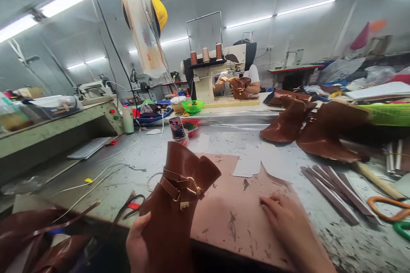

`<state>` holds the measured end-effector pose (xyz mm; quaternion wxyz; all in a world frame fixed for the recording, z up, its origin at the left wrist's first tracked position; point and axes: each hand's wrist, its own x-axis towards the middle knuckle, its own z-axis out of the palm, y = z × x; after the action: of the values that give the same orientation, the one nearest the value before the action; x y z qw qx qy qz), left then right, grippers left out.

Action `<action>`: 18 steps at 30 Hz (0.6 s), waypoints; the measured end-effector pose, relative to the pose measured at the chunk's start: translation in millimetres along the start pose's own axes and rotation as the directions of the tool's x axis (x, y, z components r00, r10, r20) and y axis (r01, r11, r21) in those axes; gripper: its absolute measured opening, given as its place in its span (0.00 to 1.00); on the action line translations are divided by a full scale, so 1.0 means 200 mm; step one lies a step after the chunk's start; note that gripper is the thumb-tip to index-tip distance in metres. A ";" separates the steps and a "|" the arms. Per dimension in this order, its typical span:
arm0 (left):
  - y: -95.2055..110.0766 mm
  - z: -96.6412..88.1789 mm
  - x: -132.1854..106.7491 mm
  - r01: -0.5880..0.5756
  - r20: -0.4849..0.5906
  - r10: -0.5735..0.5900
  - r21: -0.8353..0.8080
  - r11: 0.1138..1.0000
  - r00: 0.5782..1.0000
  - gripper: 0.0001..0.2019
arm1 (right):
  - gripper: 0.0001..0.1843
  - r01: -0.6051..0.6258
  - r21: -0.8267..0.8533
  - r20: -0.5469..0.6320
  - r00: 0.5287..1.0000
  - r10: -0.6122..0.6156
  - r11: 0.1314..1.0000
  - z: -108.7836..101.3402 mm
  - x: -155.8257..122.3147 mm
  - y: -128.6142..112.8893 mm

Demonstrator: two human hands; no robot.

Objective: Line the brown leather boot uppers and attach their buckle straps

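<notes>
A brown leather boot upper (174, 222) with straps and gold-coloured buckles is held up at the bench's front edge. My left hand (139, 239) is closed on its left side, with the thumb on the leather. The boot upper's lower part runs out of view. Over the stained pinkish mat (218, 222), my right hand (283, 217) has its thumb and fingers pressed together in a pinch. Something tiny seems to show at those fingertips, too small to name. White paper pieces (248, 162) lie on the mat just beyond my right hand.
More brown boot uppers (333, 130) stand at the right, near brown strips (336, 194), a wooden handle (379, 179) and orange-handled scissors (387, 208). A phone (177, 130) leans at the back. Leather pieces (64, 251) lie lower left. Behind, a person works at a sewing machine (205, 81).
</notes>
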<state>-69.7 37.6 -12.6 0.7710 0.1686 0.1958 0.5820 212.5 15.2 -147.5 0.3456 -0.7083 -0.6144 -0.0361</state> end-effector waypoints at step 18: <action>-0.10 -0.06 -0.11 -0.077 -0.270 0.125 0.180 0.981 0.955 0.11 | 0.13 0.139 0.134 0.097 0.983 -0.153 0.981 -0.07 0.01 0.00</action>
<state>-64.1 10.4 -30.4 0.6879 0.1587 0.3420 0.6201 217.4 9.2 -136.5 0.3529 -0.6388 -0.6835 0.0158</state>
